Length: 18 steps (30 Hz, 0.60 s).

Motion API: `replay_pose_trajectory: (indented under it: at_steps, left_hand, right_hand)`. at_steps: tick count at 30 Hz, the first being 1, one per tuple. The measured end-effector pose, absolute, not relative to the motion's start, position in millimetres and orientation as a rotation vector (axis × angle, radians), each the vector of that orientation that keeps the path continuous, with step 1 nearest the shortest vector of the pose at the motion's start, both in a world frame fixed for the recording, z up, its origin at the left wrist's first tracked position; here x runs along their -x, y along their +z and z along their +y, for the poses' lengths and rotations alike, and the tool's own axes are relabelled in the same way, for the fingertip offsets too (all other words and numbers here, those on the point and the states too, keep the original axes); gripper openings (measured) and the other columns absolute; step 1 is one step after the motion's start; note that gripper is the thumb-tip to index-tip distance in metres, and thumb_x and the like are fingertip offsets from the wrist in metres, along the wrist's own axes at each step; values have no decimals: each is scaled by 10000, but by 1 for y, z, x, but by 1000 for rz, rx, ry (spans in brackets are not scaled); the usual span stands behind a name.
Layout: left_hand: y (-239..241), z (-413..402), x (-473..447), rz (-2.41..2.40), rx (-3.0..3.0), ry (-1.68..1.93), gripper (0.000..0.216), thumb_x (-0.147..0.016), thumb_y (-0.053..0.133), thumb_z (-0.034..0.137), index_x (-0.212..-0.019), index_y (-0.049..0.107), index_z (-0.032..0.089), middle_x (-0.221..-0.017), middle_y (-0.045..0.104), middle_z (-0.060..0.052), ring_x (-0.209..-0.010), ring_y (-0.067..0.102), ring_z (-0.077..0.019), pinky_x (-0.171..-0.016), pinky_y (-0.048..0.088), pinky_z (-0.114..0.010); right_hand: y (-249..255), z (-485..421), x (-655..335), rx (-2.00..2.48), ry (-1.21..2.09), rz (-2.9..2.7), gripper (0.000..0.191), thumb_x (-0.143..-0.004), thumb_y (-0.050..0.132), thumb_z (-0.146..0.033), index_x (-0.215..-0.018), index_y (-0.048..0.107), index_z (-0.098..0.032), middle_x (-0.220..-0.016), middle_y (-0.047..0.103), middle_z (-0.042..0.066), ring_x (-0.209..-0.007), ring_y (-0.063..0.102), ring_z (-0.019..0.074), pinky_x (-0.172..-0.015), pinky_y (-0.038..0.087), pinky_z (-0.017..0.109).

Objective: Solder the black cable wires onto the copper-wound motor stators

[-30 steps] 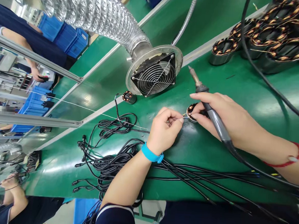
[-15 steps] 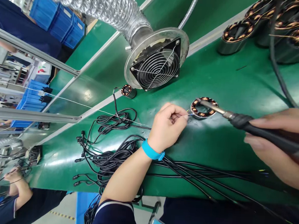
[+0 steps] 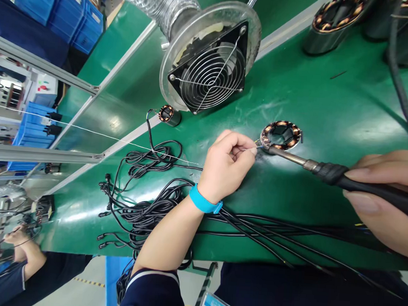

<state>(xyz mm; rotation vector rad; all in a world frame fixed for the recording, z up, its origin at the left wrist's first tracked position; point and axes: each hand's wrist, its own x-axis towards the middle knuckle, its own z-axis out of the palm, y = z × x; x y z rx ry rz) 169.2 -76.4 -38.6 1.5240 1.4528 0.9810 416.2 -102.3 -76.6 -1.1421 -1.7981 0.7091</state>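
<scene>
Pinched in our left hand (image 3: pixel 228 166), the solder wire (image 3: pixel 128 141) reaches the stator's (image 3: pixel 281 134) near edge on the green bench (image 3: pixel 319 100). Our right hand (image 3: pixel 389 203) wraps the soldering iron (image 3: pixel 331 171), its tip touching that same edge. Black cables (image 3: pixel 158 205) lie beside our left wrist, below the extraction fan (image 3: pixel 210 69).

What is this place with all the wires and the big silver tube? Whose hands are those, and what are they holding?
The picture comes from a camera worn on a person's head, looking down at their own two hands over a green table. The left hand pinches a thin silvery wire. The right hand grips a soldering iron, whose tip meets the wire at the edge of a small ring of copper coils. Behind stands a fan on a silver hose. Black cables lie on the table. Another person's hand shows at the lower left.
</scene>
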Motion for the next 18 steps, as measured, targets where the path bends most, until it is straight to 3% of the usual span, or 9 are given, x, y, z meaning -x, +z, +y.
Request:
replay_pose_trajectory:
  at_steps: [3, 18]
  left_hand:
    - [-39, -76, -169, 1447, -1520, 987, 100, -842, 628, 115, -762, 593, 163, -789, 571, -6, -651, 534, -83, -618, 488, -215]
    - [-38, -76, -168, 1450, -1526, 973, 86, -845, 627, 121, -775, 603, 167, -796, 574, -9, -662, 540, -87, -621, 483, -220]
  right_hand:
    - [-75, -102, -417, 1091, 673, -1858, 224, -974, 641, -445, -1077, 682, -250, -950, 679, 44, -767, 647, 123, -618, 495, 301]
    - [-71, -97, -422, 999, 650, -1970, 203, -1004, 598, -414, -1127, 658, -265, -861, 625, 32, -688, 627, 123, -534, 492, 284]
